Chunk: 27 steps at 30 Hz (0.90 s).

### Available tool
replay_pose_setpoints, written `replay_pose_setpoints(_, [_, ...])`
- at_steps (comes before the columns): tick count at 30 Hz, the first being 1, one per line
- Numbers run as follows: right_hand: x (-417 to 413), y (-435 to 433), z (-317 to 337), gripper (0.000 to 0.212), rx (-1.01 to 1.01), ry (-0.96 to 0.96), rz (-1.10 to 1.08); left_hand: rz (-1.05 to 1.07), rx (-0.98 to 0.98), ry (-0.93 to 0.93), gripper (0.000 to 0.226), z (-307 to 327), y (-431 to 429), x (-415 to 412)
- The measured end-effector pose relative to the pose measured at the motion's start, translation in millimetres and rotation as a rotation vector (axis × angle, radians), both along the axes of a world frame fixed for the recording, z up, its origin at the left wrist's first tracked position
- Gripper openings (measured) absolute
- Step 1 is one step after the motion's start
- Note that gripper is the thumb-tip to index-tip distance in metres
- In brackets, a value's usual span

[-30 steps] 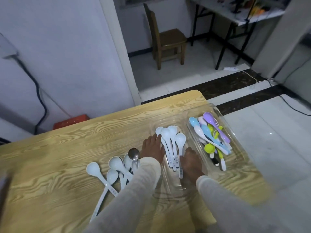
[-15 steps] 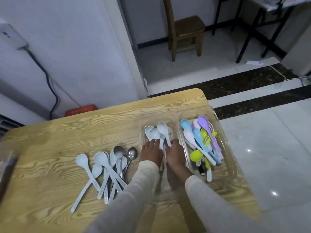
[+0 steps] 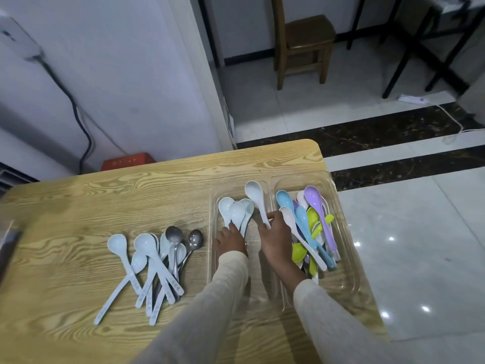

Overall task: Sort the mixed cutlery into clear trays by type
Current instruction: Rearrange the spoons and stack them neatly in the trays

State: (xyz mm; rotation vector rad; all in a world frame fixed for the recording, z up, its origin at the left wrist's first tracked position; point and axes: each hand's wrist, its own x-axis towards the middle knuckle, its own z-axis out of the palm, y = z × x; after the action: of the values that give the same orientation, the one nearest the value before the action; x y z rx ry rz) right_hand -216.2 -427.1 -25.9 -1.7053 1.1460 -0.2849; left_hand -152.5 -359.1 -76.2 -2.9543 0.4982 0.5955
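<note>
Head view — right hand [image 3: 275, 239], white spoon [image 3: 256, 197] pinched

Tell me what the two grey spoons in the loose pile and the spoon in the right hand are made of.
The grey spoons: likely metal, probably steel, from dark reflective bowls. The white spoon in the right hand: opaque plastic or melamine, softly glossy; cannot tell which.

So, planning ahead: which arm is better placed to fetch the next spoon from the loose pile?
Left. The left grip only touches handles in the clear plastic tray, beside the pile of pale plastic and metal spoons; the right grip pinches a white plastic spoon.
</note>
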Motion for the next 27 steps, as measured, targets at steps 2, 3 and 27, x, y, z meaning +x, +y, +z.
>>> replay_pose_setpoints(2, [0.5,0.6,-2.7,0.016,0.004,0.002,0.007,0.068,-0.006,0.047,0.035,-1.4,-3.3,-2.6])
replay_pose_setpoints(3, [1.0,1.1,-3.7,0.015,0.008,-0.001,0.008,0.088,-0.023,0.066,0.034,-1.7,-4.8,-4.0])
replay_pose_setpoints(27, [73.1,134.0,18.3,0.012,0.094,-0.072,0.128,0.451,-0.684,-0.018,0.038,52.7,188.8,76.0])
